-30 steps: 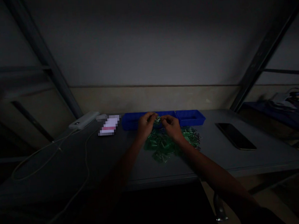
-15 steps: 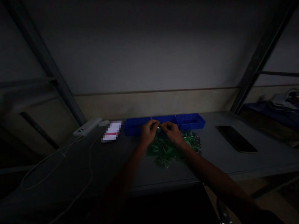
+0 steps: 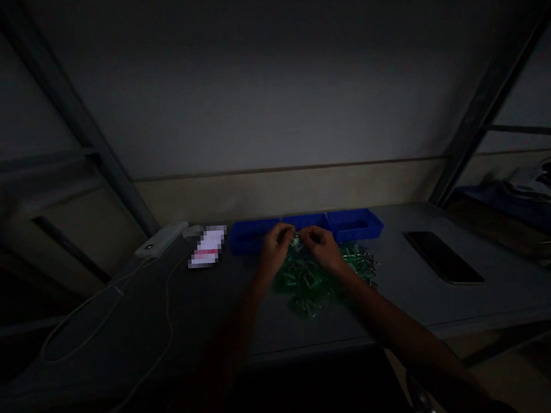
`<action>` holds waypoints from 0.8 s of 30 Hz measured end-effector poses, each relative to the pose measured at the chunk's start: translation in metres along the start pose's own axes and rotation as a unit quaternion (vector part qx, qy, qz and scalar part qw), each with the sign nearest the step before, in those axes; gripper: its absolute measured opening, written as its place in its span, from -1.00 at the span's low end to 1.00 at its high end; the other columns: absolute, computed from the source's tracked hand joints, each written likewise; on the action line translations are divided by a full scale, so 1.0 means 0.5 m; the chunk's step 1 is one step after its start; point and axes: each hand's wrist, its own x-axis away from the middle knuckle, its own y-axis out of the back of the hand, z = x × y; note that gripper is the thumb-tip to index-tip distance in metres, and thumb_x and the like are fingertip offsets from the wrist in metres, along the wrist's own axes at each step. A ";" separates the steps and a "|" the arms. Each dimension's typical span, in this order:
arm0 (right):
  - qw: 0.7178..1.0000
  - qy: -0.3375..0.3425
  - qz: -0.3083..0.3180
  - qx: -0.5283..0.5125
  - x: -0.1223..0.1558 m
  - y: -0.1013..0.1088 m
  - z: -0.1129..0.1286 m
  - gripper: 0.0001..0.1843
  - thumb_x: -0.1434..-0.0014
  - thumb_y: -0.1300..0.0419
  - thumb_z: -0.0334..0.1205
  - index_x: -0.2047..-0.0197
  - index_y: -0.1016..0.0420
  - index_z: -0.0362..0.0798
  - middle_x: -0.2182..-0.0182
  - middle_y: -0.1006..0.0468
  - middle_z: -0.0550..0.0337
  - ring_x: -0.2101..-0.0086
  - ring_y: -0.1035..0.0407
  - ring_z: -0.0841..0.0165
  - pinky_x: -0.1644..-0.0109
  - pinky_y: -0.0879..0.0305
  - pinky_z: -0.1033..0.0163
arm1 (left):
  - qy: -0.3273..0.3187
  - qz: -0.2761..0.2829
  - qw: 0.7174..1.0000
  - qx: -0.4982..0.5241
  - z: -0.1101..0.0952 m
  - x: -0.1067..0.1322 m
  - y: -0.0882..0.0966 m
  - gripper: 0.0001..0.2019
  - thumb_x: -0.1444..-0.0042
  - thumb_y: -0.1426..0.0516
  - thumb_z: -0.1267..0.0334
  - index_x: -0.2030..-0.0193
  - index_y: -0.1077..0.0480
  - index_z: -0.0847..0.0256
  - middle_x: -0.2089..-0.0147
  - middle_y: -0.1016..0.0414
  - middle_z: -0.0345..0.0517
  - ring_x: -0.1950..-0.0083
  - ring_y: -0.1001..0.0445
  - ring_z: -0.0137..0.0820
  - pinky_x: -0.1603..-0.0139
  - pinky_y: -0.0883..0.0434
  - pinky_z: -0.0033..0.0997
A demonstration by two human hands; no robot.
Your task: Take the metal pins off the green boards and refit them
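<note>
Both hands meet over a heap of small green pieces (image 3: 307, 279), some with shiny metal ends, on the grey table. My left hand (image 3: 276, 243) is closed in a pinch, its fingertips close to those of my right hand (image 3: 321, 246), which is pinched too. Between them shows a small shiny bit (image 3: 296, 235), too dark and small to name. Just behind the hands stand three blue trays in a row: the left tray (image 3: 244, 238), the middle tray (image 3: 304, 218), partly covered by the hands, and the right tray (image 3: 357, 225).
A lit phone (image 3: 208, 246) with a blurred screen lies left of the trays, beside a white power strip or box (image 3: 161, 239) with white cables (image 3: 168, 298) trailing forward. On the right lies a dark phone (image 3: 443, 257). Metal posts (image 3: 465, 122) frame the table (image 3: 401, 311).
The fingertips have drawn slightly apart, and more of the shiny bit between them shows. The whole view has shifted a little; the trays and phones stay in place.
</note>
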 end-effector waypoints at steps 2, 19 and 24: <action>0.999 -0.023 -0.015 -0.017 -0.004 0.003 -0.002 -0.72 0.07 -0.18 -0.02 0.48 -0.42 -0.10 0.58 -0.36 0.27 0.50 -0.22 0.43 0.38 -0.15 0.30 | 0.022 -0.012 1.000 0.015 0.007 0.002 -0.007 -0.79 0.00 -0.14 0.18 0.25 -0.39 0.24 0.25 -0.47 -0.09 0.19 -0.43 -0.36 0.15 -0.32 -0.42; 0.995 -0.036 -0.023 -0.086 0.004 0.005 0.020 -0.70 0.08 -0.21 0.02 0.50 -0.36 -0.07 0.64 -0.33 0.33 0.60 -0.23 0.46 0.51 -0.21 0.33 | 0.055 0.020 0.986 0.154 -0.016 0.001 -0.013 -0.64 0.18 -0.27 0.33 0.19 -0.31 0.23 0.34 -0.45 -0.19 0.28 -0.44 -0.42 0.22 -0.33 -0.47; 0.995 -0.028 -0.013 -0.097 0.000 0.005 0.015 -0.65 0.13 -0.23 0.07 0.46 -0.35 -0.06 0.62 -0.34 0.33 0.59 -0.25 0.45 0.50 -0.24 0.32 | 0.045 -0.001 0.989 0.144 -0.011 -0.005 -0.009 -0.72 0.10 -0.20 0.12 0.30 -0.35 0.25 0.35 -0.44 -0.17 0.29 -0.41 -0.42 0.29 -0.31 -0.50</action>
